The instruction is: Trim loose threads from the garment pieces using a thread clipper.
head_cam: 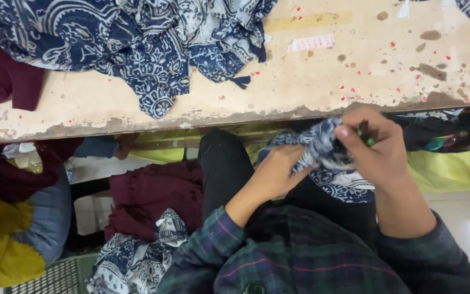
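Both hands are working below the table edge [235, 117], over the lap. Left hand [278, 174] is pinching the blue-and-white patterned cloth piece [327, 147] closed, keeping it bunched and taut; right hand [379, 149] is gripping the same bunch plus a small green-tipped tool [366, 136], likely for trimming. More patterned fabric [137, 43] is lying piled on the table.

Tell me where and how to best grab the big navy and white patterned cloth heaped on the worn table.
Probably grip the pointed corner of the navy and white patterned cloth that hangs toward the near edge of the worn pale table, coming from the near side. It sticks out flat and free, while the rest is bunched in folds.
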